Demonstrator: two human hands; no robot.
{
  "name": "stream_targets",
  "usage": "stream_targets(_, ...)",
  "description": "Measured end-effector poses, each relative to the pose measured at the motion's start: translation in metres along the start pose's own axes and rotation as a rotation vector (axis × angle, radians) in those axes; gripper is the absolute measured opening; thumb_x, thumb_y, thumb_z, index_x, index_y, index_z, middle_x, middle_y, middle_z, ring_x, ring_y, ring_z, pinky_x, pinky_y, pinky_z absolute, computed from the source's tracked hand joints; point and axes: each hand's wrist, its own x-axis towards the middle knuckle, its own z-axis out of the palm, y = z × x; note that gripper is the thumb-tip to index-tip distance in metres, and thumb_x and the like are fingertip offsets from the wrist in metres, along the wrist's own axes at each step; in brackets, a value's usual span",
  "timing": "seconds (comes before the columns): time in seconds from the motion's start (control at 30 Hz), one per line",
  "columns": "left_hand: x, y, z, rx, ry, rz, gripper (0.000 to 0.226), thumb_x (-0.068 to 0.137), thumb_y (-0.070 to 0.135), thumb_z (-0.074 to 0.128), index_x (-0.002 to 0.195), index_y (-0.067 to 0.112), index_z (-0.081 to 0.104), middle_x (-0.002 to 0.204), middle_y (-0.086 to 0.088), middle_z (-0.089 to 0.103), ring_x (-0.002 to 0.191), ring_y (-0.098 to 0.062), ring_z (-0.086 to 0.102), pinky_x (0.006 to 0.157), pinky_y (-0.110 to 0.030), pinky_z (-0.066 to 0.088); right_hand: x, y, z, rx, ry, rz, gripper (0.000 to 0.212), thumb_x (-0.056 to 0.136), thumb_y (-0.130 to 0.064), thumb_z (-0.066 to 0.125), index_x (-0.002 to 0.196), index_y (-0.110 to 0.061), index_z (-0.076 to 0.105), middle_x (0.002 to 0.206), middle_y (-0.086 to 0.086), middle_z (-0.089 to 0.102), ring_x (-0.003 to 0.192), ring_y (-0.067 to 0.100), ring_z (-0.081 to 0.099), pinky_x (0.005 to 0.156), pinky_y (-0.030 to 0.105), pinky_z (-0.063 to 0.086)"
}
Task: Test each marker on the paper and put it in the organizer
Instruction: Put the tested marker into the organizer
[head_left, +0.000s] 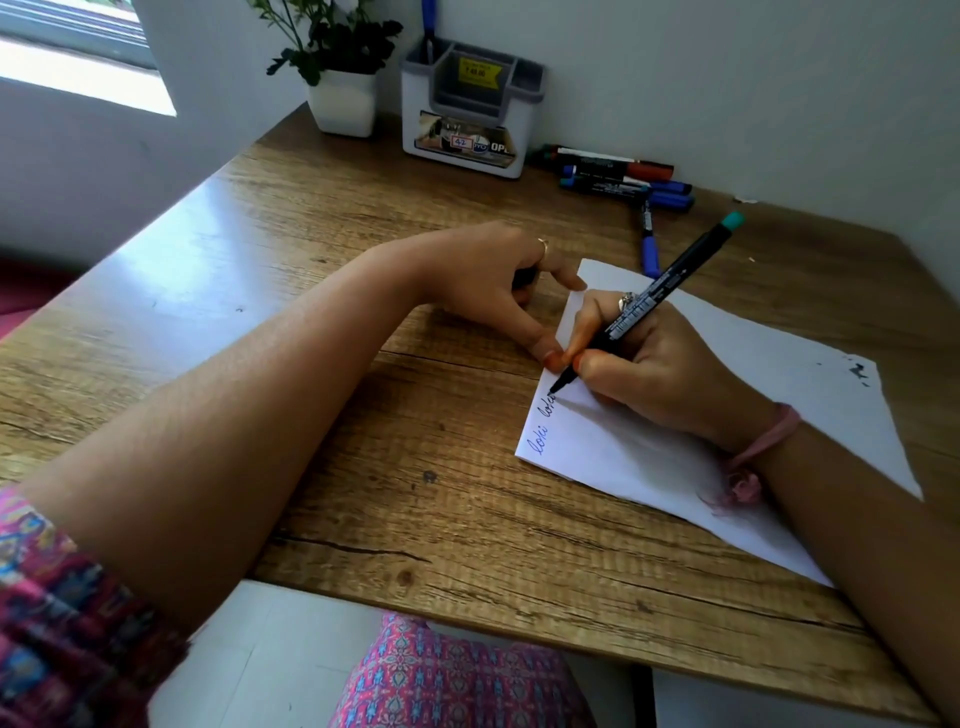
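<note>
A white sheet of paper (769, 384) lies on the wooden desk (322, 270), with handwriting along its left edge. My right hand (654, 364) grips a black marker with a teal end (670, 291), its tip touching the paper beside the writing. My left hand (498, 280) presses a fingertip on the paper's left edge and holds a small dark object, probably the marker's cap, in its curled fingers. The grey and white organizer (467, 109) stands at the back against the wall with a blue pen (428, 26) in its left slot.
Several markers (623, 176), blue and red capped, lie in a loose pile right of the organizer; one blue marker (648, 239) lies nearer the paper. A potted plant (343, 98) stands left of the organizer. Walls close the desk at back and right.
</note>
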Motion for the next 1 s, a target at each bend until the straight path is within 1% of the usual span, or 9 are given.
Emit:
stream_targets(0.07, 0.001, -0.001, 0.002, -0.026, 0.024, -0.006, 0.070, 0.056, 0.060, 0.076, 0.118, 0.043, 0.048, 0.085, 0.014, 0.055, 0.063, -0.004, 0.043, 0.057, -0.019, 0.030, 0.000, -0.002, -0.002, 0.074, 0.064, 0.003, 0.005, 0.074, -0.005, 0.055, 0.072, -0.010, 0.055, 0.054, -0.008, 0.059, 0.047, 0.003, 0.051, 0.047, 0.016, 0.042)
stream_targets(0.17, 0.001, -0.002, 0.001, -0.054, 0.045, -0.019, 0.109, 0.046, 0.065, 0.074, 0.140, 0.029, 0.032, 0.071, 0.013, 0.048, 0.061, -0.005, 0.046, 0.057, -0.019, 0.033, 0.001, -0.004, -0.003, 0.269, 0.255, 0.068, 0.009, 0.078, -0.005, 0.048, 0.075, -0.012, 0.052, 0.046, -0.004, 0.047, 0.040, 0.008, 0.040, 0.039, 0.018, 0.036)
stream_targets(0.3, 0.000, -0.005, 0.002, -0.111, 0.082, -0.007, 0.112, 0.056, 0.050, 0.083, 0.146, 0.033, 0.019, 0.071, 0.013, 0.047, 0.064, -0.003, 0.047, 0.062, -0.014, 0.036, 0.003, -0.003, -0.002, 0.335, 0.301, 0.146, 0.012, 0.079, -0.016, 0.050, 0.088, -0.014, 0.057, 0.061, 0.000, 0.057, 0.055, 0.012, 0.052, 0.050, 0.022, 0.044)
stream_targets(0.43, 0.000, -0.007, 0.004, -0.161, 0.083, -0.006, 0.110, 0.053, 0.054, 0.083, 0.144, 0.035, 0.024, 0.127, 0.007, 0.053, 0.115, -0.012, 0.049, 0.099, -0.031, 0.040, 0.003, -0.003, -0.004, 0.419, 0.217, 0.176, 0.031, 0.081, -0.024, 0.038, 0.098, -0.018, 0.063, 0.091, 0.006, 0.063, 0.077, 0.011, 0.061, 0.061, 0.024, 0.050)
stream_targets(0.5, -0.001, -0.005, 0.003, -0.173, 0.088, 0.014, 0.105, 0.054, 0.052, 0.084, 0.142, 0.033, 0.029, 0.138, 0.007, 0.046, 0.123, -0.012, 0.044, 0.107, -0.035, 0.037, 0.004, -0.003, -0.004, 0.434, 0.226, 0.185, 0.035, 0.081, -0.025, 0.035, 0.100, -0.015, 0.063, 0.091, 0.008, 0.064, 0.077, 0.011, 0.061, 0.061, 0.024, 0.049)
stream_targets(0.63, -0.004, -0.001, 0.002, -0.198, 0.095, 0.024, 0.104, 0.058, 0.043, 0.084, 0.143, 0.032, 0.026, 0.114, 0.019, 0.050, 0.113, -0.006, 0.047, 0.097, -0.023, 0.036, 0.004, -0.005, -0.003, 0.398, 0.236, 0.197, 0.032, 0.083, -0.023, 0.037, 0.101, -0.017, 0.062, 0.094, 0.014, 0.064, 0.077, 0.012, 0.061, 0.061, 0.025, 0.049)
stream_targets(0.8, -0.004, 0.003, 0.004, -0.142, 0.073, 0.041, 0.095, 0.060, 0.045, 0.083, 0.138, 0.034, 0.030, 0.080, 0.027, 0.051, 0.072, 0.005, 0.052, 0.065, -0.010, 0.033, 0.001, -0.006, 0.001, 0.303, 0.275, 0.165, 0.013, 0.089, -0.014, 0.055, 0.101, -0.016, 0.050, 0.090, 0.017, 0.069, 0.071, 0.015, 0.065, 0.057, 0.024, 0.052)
stream_targets(0.9, -0.005, 0.004, 0.003, -0.125, 0.130, 0.078, 0.096, 0.060, 0.045, 0.083, 0.140, 0.031, 0.031, 0.077, 0.026, 0.047, 0.074, 0.014, 0.051, 0.064, -0.003, 0.033, 0.000, -0.009, 0.002, 0.281, 0.335, 0.143, 0.008, 0.091, -0.006, 0.054, 0.097, -0.011, 0.050, 0.090, 0.016, 0.072, 0.066, 0.017, 0.065, 0.057, 0.022, 0.052)
stream_targets(1.0, -0.006, 0.002, 0.001, -0.180, 0.164, 0.061, 0.098, 0.061, 0.042, 0.084, 0.142, 0.028, 0.030, 0.087, 0.031, 0.044, 0.080, 0.010, 0.051, 0.069, -0.001, 0.034, 0.000, -0.011, -0.001, 0.278, 0.411, 0.123, 0.005, 0.091, -0.006, 0.053, 0.094, -0.011, 0.051, 0.083, 0.007, 0.074, 0.061, 0.013, 0.063, 0.058, 0.021, 0.052)
